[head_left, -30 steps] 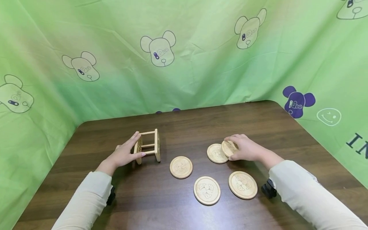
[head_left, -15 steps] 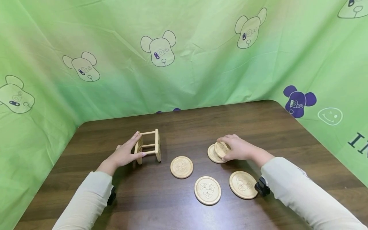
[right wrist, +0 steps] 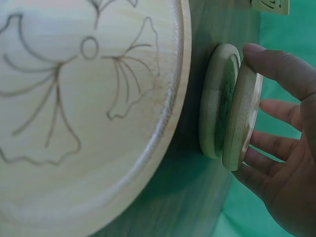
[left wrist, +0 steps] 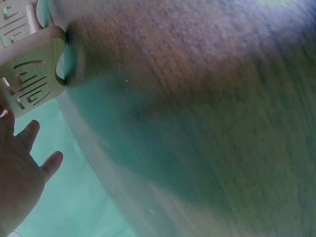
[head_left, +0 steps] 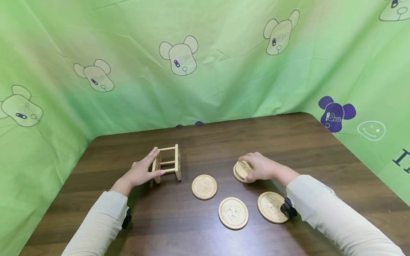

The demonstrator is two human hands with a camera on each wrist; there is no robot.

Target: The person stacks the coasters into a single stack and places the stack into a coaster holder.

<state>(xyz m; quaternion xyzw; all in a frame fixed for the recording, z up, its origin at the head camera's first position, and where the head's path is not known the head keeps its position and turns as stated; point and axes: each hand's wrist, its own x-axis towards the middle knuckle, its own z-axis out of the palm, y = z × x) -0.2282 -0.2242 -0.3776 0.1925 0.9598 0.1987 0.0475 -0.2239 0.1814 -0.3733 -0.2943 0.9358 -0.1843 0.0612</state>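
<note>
A round wooden coaster (head_left: 244,170) is pinched by its rim in my right hand (head_left: 263,168). It lies over another wooden coaster (head_left: 237,176), whose edge shows beneath it on the left. In the right wrist view, the held coaster (right wrist: 242,121) tilts slightly against the lower coaster (right wrist: 211,108), thumb on one side of its rim and fingers on the other. At the left, my left hand (head_left: 139,172) holds a small wooden coaster rack (head_left: 176,161) by its near-left panel, thumb in front and fingers behind. The left wrist view shows the rack's cut-out panel (left wrist: 32,74).
Nearer me lie three more coasters engraved with leaves: a left one (head_left: 204,187), a middle one (head_left: 233,213) and a right one (head_left: 270,206) under my right wrist's black camera (head_left: 289,208). The brown table (head_left: 179,227) meets a green printed curtain (head_left: 221,85) behind.
My right hand has moved left with the coaster, bringing it from beside the far coaster to over it. The left hand and rack have stayed put.
</note>
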